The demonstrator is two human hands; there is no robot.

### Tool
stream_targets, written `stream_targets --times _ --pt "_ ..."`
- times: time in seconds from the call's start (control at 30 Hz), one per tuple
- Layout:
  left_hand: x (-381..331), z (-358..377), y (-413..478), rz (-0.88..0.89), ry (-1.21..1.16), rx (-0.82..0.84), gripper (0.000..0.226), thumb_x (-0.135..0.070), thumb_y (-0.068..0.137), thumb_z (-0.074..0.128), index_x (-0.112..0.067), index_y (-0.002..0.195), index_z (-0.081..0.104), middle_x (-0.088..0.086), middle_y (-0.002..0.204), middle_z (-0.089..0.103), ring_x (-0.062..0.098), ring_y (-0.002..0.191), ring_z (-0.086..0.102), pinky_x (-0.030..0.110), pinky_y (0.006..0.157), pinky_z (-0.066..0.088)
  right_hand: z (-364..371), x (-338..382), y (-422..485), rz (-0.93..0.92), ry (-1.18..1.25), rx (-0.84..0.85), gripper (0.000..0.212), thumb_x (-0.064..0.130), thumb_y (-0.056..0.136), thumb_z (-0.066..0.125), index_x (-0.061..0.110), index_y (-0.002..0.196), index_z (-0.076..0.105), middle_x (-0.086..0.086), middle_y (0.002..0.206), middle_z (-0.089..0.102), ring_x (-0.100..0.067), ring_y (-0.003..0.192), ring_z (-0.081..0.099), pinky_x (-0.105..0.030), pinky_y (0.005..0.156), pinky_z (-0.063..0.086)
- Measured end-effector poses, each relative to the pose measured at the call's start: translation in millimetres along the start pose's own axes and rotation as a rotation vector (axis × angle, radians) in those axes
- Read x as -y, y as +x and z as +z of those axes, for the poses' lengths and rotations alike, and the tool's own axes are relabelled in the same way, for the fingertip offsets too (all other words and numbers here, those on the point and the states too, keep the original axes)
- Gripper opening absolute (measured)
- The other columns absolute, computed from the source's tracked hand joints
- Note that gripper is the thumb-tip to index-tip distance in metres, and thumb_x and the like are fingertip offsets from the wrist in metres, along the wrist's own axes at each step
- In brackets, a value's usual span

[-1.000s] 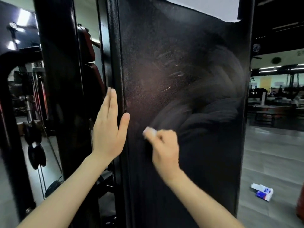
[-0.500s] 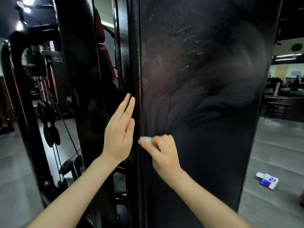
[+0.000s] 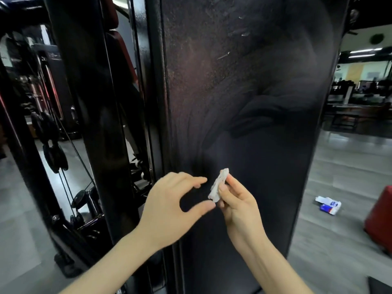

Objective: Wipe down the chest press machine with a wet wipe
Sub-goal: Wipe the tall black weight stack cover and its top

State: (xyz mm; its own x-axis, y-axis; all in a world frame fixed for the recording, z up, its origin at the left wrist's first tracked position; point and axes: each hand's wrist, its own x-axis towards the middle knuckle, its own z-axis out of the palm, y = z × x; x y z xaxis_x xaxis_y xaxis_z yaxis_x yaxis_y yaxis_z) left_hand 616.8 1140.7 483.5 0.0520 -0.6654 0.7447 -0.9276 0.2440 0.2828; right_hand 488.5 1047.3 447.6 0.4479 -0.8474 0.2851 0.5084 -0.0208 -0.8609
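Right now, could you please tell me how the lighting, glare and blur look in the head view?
Head view: dim overall; soft sheen on the tall black metal panel reveals wipe smears; wide-angle lens bows its edges; the folded white wet wipe looks sharp.

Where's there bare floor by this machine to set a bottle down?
Bare grey floor lies right of the black panel, between its edge and the wipe packet, and again in the view's lower-left corner. Crowded: left of the frame post, where cables and weight plates hang; the red object blocks the far right.
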Motion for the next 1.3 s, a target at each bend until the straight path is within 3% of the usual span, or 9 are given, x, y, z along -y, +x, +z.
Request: stream_targets --times 0.17,0.33,0.47,0.57,0.73,0.83,0.97,1.13,1.3 --pt "-10 20 0 -0.182 -0.117 0.03 0.023 -0.049 0.078 0.063 -0.039 0.098 0.067 -0.024 0.087 0.065 0.003 0.09 0.057 0.012 0.078 0.04 -3 3 -9 0.016 -0.086 0.073 0.027 0.02 0.09 0.06 0.017 0.115 0.067 -0.016 0.102 0.069 -0.034 0.089 0.061 -0.042 0.087 0.046" --pt "-7 23 5 -0.292 -0.217 0.068 0.011 -0.026 0.083 0.066 -0.037 0.08 0.069 -0.013 0.075 0.066 0.009 0.073 0.057 0.022 0.067 0.045 -11 14 -6 0.045 -0.168 0.074 0.026 0.035 0.083 0.062 0.009 0.081 0.065 -0.001 0.078 0.06 -0.012 0.074 0.049 -0.029 0.07 0.039" --pt "-2 18 10 -0.405 -0.292 0.068 0.013 -0.024 0.085 0.064 -0.027 0.075 0.07 -0.002 0.07 0.065 0.008 0.063 0.054 0.03 0.066 0.044 -21 19 0 0.112 -0.129 0.121 0.018 0.021 0.08 0.073 0.012 0.075 0.059 -0.008 0.074 0.059 -0.022 0.073 0.048 -0.026 0.067 0.045" --pt "2 14 15 -0.473 -0.281 0.025 0.015 -0.023 0.087 0.062 -0.027 0.074 0.07 -0.01 0.069 0.066 0.002 0.064 0.055 0.02 0.064 0.043 -24 23 2 0.077 -0.143 0.061 0.009 0.003 0.08 0.069 0.011 0.085 0.066 -0.004 0.074 0.061 -0.016 0.068 0.052 -0.023 0.064 0.047" --pt "11 2 18 -0.285 -0.019 -0.228 0.012 -0.018 0.087 0.062 -0.022 0.077 0.068 -0.012 0.079 0.061 0.005 0.077 0.056 0.019 0.07 0.042 -21 28 26 -0.509 -0.441 -0.477 0.015 0.002 0.085 0.065 0.018 0.085 0.067 0.005 0.087 0.067 -0.004 0.079 0.061 -0.013 0.068 0.045" --pt "20 -3 22 -0.156 0.178 -0.359 0.015 -0.022 0.086 0.056 -0.014 0.081 0.069 -0.004 0.086 0.06 0.011 0.082 0.053 0.012 0.074 0.035 -12 7 53 -0.821 -0.774 -0.547 0.01 0.004 0.084 0.065 0.01 0.077 0.063 0.003 0.085 0.057 -0.006 0.081 0.054 -0.017 0.071 0.041" --pt "30 -2 26 -0.06 0.26 -0.444 0.021 -0.022 0.085 0.053 -0.01 0.09 0.07 0.003 0.091 0.058 0.008 0.087 0.045 0.008 0.08 0.03 -7 -24 66 -0.883 -0.94 -0.428 0.018 0.016 0.09 0.056 0.003 0.084 0.067 -0.001 0.091 0.058 -0.013 0.084 0.052 -0.016 0.075 0.04" --pt "38 -1 32 0.0 0.315 -0.553 0.027 -0.015 0.084 0.059 -0.005 0.108 0.064 0.015 0.105 0.058 0.022 0.097 0.05 0.006 0.093 0.026 -16 -11 67 -0.889 -0.993 -0.403 0.009 0.005 0.088 0.06 0.007 0.095 0.063 0.002 0.084 0.057 -0.009 0.076 0.046 -0.013 0.072 0.036" --pt "49 7 43 0.046 0.394 -0.555 0.05 -0.023 0.088 0.058 -0.006 0.133 0.044 0.021 0.131 0.048 0.03 0.12 0.044 0.027 0.107 0.028 -15 -15 80 -0.895 -0.983 -0.433 0.032 0.004 0.089 0.05 0.004 0.118 0.063 -0.01 0.109 0.057 -0.019 0.101 0.049 -0.019 0.09 0.04"
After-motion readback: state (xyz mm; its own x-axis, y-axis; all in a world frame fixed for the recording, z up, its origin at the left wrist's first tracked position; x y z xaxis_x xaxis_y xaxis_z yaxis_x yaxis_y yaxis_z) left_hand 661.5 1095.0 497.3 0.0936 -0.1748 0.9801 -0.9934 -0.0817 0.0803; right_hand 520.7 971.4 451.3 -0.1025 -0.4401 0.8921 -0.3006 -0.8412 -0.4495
